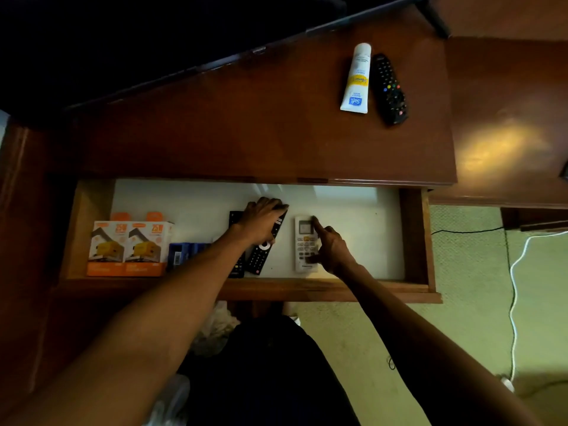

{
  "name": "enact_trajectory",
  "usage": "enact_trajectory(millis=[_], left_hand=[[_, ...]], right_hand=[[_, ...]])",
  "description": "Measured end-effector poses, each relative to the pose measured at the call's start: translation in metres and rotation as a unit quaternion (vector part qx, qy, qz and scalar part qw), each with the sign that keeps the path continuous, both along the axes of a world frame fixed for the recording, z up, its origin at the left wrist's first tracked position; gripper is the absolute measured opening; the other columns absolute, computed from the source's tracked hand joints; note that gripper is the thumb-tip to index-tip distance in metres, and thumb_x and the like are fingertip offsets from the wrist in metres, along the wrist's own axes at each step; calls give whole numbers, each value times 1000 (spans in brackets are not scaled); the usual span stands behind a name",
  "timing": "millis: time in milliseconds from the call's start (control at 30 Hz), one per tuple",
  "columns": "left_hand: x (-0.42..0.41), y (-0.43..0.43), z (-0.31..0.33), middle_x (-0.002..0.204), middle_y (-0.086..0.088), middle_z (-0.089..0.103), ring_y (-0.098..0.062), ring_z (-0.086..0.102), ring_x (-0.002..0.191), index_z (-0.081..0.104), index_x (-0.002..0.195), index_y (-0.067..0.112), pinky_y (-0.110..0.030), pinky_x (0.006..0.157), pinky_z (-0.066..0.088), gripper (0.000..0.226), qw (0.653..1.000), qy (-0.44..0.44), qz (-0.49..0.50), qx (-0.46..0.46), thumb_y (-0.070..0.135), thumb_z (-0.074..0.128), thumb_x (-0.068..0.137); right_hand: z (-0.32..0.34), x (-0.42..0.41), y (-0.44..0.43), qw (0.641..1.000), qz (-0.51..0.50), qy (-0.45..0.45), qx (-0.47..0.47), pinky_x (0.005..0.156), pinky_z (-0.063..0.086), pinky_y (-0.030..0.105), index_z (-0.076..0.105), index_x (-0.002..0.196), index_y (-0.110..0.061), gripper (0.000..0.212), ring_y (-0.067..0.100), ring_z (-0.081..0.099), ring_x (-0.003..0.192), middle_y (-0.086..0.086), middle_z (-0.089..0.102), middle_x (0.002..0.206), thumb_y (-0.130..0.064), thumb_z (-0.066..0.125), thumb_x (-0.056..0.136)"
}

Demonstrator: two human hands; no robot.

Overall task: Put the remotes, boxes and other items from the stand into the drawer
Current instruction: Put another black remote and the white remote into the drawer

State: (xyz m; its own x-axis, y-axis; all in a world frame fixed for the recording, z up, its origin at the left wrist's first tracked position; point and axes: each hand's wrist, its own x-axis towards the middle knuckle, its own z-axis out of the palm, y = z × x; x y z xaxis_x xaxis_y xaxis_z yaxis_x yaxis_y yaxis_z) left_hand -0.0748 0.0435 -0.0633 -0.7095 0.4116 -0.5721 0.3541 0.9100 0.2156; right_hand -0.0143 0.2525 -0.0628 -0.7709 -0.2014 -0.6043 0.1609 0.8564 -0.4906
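White plastic, the air-conditioner remote [304,242] lies flat in the drawer [415,238], right hand [330,245] pressing it with forefinger stretched and thumb low; left hand [261,219] has its fingers spread over a black remote [264,250]. Best to nudge both square, side by side. On the table [246,118] wait a tube [356,78] reading "Sari", uncertainly, and another remote [390,89]

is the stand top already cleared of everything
No, a white tube and a black remote lie side by side on the stand, while both hands are down in the open drawer.
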Motion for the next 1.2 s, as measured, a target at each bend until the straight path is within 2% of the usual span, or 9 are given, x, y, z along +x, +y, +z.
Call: enact_trajectory(millis=[233,500,667,767,867,967,1033,1133,1200], left_hand=[[12,-35,0,155,-8,32,-31,23,143,28,150,17,-47,111,25,95,997,47,54,-16,45,76,74],[12,-50,3,156,-6,33,-31,22,144,29,150,21,-49,113,23,89,995,27,99,-3,34,77,77],[11,-53,4,157,-4,32,-29,22,144,28,151,21,-48,113,22,77,992,14,125,14,24,69,86],[12,-56,7,157,-5,32,-29,21,145,28,151,19,-48,114,22,73,992,8,124,25,26,65,88],[15,-58,12,158,-6,29,-29,19,146,26,151,18,-49,115,20,71,990,0,138,39,31,60,91],[21,-57,28,156,-6,33,-28,22,145,29,150,17,-49,114,23,65,986,3,153,70,36,55,94],[23,-58,44,151,-5,41,-27,34,140,37,147,18,-47,111,32,58,979,-9,168,112,35,55,95],[22,-58,69,132,-4,62,-22,60,115,56,132,19,-42,93,52,39,956,-39,203,209,30,57,95],[15,-53,87,119,-1,68,-18,65,103,62,123,20,-40,87,55,30,948,-25,198,246,29,58,94]], right_hand=[[-5,1,-30,999,12,-1,-38,92,51,46,8,156,-18,113,37,60,102,21,49,129,-10,83,71],[-10,3,-60,998,57,-2,-37,93,47,41,4,156,-18,113,38,56,112,21,47,132,-12,81,74],[-9,5,-71,998,57,-4,-26,95,46,42,4,156,-16,112,40,54,115,23,46,134,-13,81,74],[-8,5,-72,998,55,-6,-20,94,47,41,4,156,-17,113,40,54,116,22,47,134,-14,81,74],[-3,7,-74,998,60,-10,3,90,49,42,5,156,-21,107,38,57,112,20,48,132,-23,78,78],[11,7,-74,996,77,8,44,83,51,44,14,154,-21,88,38,60,105,18,49,130,-38,68,87],[25,4,-69,994,83,29,63,81,51,44,25,151,-20,74,37,61,105,16,50,130,-46,60,91],[46,-8,-53,993,51,86,63,80,55,43,46,139,-20,59,31,64,105,9,58,126,-56,52,92],[63,-21,-37,990,-5,129,49,74,53,37,56,127,-22,51,25,65,98,3,65,116,-58,51,91]])
